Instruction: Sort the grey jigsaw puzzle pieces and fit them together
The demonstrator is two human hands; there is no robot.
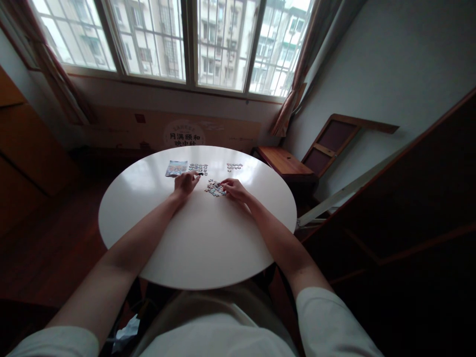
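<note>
Round table lies bare nearside of puzzle cluster; left hand pinches a piece; right hand touches the cluster, grip indeterminable.

Puzzle cluster on table, btwn L hand, R hand; card behind.

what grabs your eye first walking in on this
A round white table fills the middle, bright under the wide barred window behind it. Near its far side the left hand and right hand flank a small cluster of puzzle pieces, with a picture card lying just beyond the left hand.
</note>
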